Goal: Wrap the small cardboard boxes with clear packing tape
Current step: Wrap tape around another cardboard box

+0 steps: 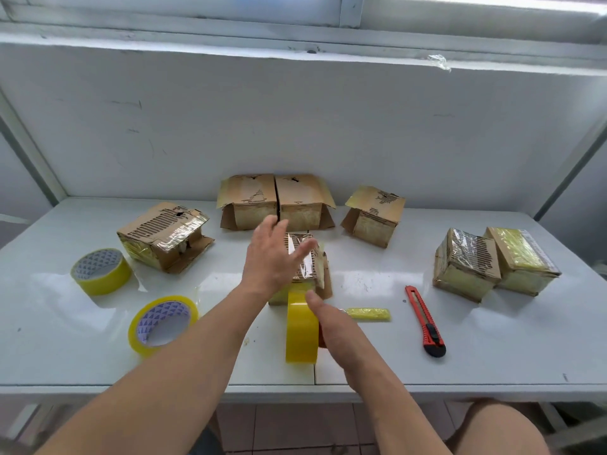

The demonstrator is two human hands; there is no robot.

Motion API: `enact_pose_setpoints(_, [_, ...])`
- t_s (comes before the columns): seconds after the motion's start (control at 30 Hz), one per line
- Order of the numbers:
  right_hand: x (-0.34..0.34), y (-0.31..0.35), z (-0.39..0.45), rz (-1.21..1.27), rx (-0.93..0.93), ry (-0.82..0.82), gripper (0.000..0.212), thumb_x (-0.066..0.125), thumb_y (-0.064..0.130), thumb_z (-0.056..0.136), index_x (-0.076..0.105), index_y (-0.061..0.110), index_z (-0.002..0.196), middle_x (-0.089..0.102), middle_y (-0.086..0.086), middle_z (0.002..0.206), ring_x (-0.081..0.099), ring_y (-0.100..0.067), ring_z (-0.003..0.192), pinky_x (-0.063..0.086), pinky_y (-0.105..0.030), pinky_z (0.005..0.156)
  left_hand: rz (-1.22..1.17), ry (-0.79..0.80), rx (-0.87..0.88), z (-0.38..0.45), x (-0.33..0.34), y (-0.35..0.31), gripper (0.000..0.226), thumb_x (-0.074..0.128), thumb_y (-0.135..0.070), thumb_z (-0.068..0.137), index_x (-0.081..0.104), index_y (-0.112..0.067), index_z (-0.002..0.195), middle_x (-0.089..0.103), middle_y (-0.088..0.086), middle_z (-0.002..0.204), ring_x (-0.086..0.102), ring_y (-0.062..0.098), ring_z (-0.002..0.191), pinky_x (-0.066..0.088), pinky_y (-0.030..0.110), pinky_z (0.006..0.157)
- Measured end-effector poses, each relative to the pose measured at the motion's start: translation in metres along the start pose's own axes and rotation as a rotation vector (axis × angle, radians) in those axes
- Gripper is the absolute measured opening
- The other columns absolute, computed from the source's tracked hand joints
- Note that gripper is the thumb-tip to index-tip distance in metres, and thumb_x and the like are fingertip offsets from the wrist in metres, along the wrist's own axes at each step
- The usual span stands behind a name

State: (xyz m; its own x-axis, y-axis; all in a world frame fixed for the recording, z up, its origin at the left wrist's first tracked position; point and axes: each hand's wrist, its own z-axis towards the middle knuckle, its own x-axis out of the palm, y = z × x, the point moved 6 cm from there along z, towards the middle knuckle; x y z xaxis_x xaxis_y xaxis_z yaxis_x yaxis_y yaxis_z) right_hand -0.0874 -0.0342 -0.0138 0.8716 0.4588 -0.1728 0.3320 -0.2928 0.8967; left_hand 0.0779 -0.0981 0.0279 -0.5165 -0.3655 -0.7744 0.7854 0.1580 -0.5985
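On the white table (492,339), the little box (303,257) sits at 12 o'clock from the tape roll (301,326); the flat, open left hand (272,257) presses tape on it, the right hand (331,326) grips the roll, probably pulling next.

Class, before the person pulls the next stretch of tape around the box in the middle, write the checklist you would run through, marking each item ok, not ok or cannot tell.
1. Tape roll in hand: ok. The right hand grips the upright tape roll.
2. Box steadied: ok. The left hand lies with straight fingers over the middle box.
3. Tape joined to box: ok. A clear strip runs from the roll up over the box.
4. Strip free of wrinkles: cannot tell, glare hides it.
5. Cutter within reach: ok. The red utility knife lies right of the roll.
6. Knife blade retracted: cannot tell.
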Motion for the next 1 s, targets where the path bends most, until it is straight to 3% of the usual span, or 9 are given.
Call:
enact_pose_setpoints(0.07, [-0.017, 0.001, 0.008, -0.063, -0.041, -0.138, 0.042, 0.043, 0.059, 0.100, 0.066, 0.024, 0.094, 0.071, 0.003, 0.099, 0.063, -0.014, 0.094, 0.051, -0.039, 0.094, -0.146, -0.236, -0.094, -0.025, -0.016, 0.005, 0.059, 0.049, -0.063, 0.094, 0.057, -0.014, 0.125, 0.052, 0.006, 0.128, 0.051, 0.025, 0.120, 0.042, 0.036, 0.094])
enact_pose_setpoints(0.1, [-0.028, 0.001, 0.012, -0.168, -0.074, -0.227, 0.035, 0.044, 0.049, 0.104, 0.065, 0.022, 0.097, 0.070, 0.002, 0.103, 0.063, -0.014, 0.094, 0.052, -0.039, 0.094, -0.185, -0.257, -0.171, -0.039, -0.017, 0.008, 0.046, 0.050, -0.059, 0.096, 0.057, -0.017, 0.111, 0.056, 0.002, 0.112, 0.055, 0.024, 0.105, 0.042, 0.034, 0.083])
enact_pose_setpoints(0.17, [-0.043, -0.002, 0.021, -0.467, -0.122, -0.344, 0.024, 0.045, 0.033, 0.105, 0.064, 0.024, 0.117, 0.065, 0.001, 0.125, 0.059, -0.016, 0.109, 0.049, -0.038, 0.099, -0.249, -0.135, -0.351, -0.061, -0.007, 0.019, 0.041, 0.047, -0.060, 0.098, 0.052, -0.019, 0.098, 0.060, -0.001, 0.096, 0.057, 0.021, 0.088, 0.041, 0.035, 0.074])
enact_pose_setpoints(0.27, [-0.050, -0.015, 0.033, -0.866, -0.103, -0.379, 0.043, 0.046, 0.023, 0.102, 0.049, 0.026, 0.145, 0.044, 0.003, 0.154, 0.036, -0.021, 0.143, 0.033, -0.041, 0.115, -0.584, 0.116, -0.611, -0.083, 0.020, 0.032, 0.045, 0.049, -0.062, 0.096, 0.056, -0.018, 0.103, 0.067, 0.004, 0.091, 0.062, 0.020, 0.080, 0.051, 0.037, 0.072])
enact_pose_setpoints(0.33, [-0.049, -0.024, 0.037, -0.973, -0.068, -0.356, 0.049, 0.045, 0.017, 0.100, 0.043, 0.026, 0.147, 0.037, 0.002, 0.157, 0.026, -0.023, 0.148, 0.028, -0.042, 0.117, -0.781, 0.262, -0.719, -0.096, 0.033, 0.030, 0.044, 0.050, -0.055, 0.099, 0.063, -0.014, 0.110, 0.069, 0.006, 0.083, 0.065, 0.022, 0.076, 0.055, 0.037, 0.072])
enact_pose_setpoints(0.53, [-0.050, -0.021, 0.034, -1.080, -0.082, -0.414, 0.036, 0.048, 0.015, 0.100, 0.052, 0.024, 0.135, 0.054, -0.001, 0.133, 0.046, -0.023, 0.122, 0.038, -0.034, 0.098, -1.019, 0.360, -0.824, -0.105, 0.034, 0.017, 0.014, 0.051, -0.025, 0.097, 0.059, -0.014, 0.103, 0.051, 0.001, 0.058, 0.050, 0.016, 0.049, 0.047, 0.028, 0.051])
enact_pose_setpoints(0.73, [-0.049, -0.023, 0.035, -1.115, -0.084, -0.463, 0.023, 0.039, 0.017, 0.103, 0.057, 0.020, 0.119, 0.058, -0.001, 0.117, 0.047, -0.019, 0.101, 0.036, -0.031, 0.085, -1.083, 0.294, -0.878, -0.103, 0.041, 0.017, 0.031, 0.059, -0.032, 0.098, 0.067, -0.010, 0.118, 0.064, 0.009, 0.076, 0.061, 0.027, 0.073, 0.053, 0.038, 0.072])
enact_pose_setpoints(0.9, [-0.061, -0.009, 0.029, -0.820, -0.094, -0.571, 0.018, 0.034, 0.023, 0.107, 0.049, 0.016, 0.104, 0.059, 0.000, 0.098, 0.049, -0.017, 0.081, 0.039, -0.031, 0.067, -1.107, 0.251, -0.914, -0.099, 0.041, 0.016, 0.022, 0.056, -0.025, 0.100, 0.066, -0.010, 0.113, 0.067, 0.015, 0.083, 0.064, 0.030, 0.075, 0.057, 0.039, 0.068])
enact_pose_setpoints(1.0, [-0.056, 0.015, 0.027, -0.600, -0.193, -0.447, 0.024, 0.034, 0.036, 0.108, 0.048, 0.018, 0.101, 0.065, 0.000, 0.089, 0.063, -0.023, 0.079, 0.051, -0.041, 0.071, -1.099, 0.220, -0.930, -0.096, 0.042, 0.016, 0.020, 0.054, -0.021, 0.099, 0.063, -0.011, 0.114, 0.065, 0.015, 0.085, 0.063, 0.030, 0.073, 0.057, 0.037, 0.063])
